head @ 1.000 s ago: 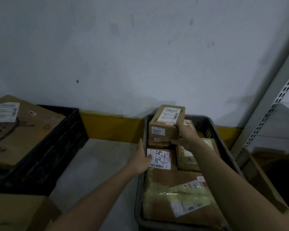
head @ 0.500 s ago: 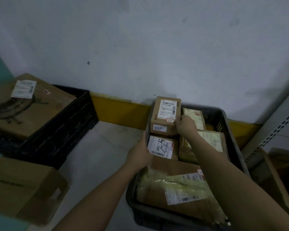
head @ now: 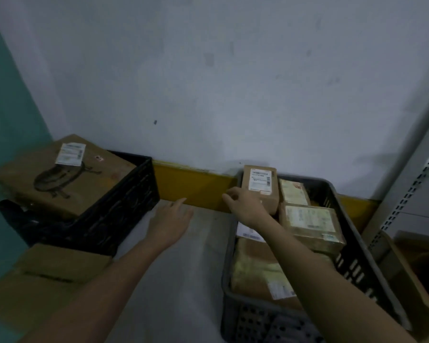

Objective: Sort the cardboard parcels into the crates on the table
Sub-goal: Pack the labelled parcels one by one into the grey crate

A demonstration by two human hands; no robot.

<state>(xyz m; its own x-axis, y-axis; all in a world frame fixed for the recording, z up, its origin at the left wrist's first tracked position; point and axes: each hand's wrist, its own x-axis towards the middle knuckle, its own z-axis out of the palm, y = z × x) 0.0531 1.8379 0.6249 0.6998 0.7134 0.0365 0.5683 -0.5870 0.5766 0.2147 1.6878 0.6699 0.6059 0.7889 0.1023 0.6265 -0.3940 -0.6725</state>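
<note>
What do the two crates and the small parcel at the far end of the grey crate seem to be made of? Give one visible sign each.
Grey crate: probably moulded plastic, matt; slotted walls.
Black crate: likely plastic too; ribbed side, too dark to be sure.
Small parcel: brown cardboard, dull, with a white paper label.

A crate [head: 352, 256] packed with parcels sits at the counter's [head: 183, 268] right edge, a small parcel [head: 259, 184] upright in its far left corner. A second crate [head: 114, 214] at the far left holds a large box [head: 60, 177], with another box [head: 47, 276] before it.
</note>
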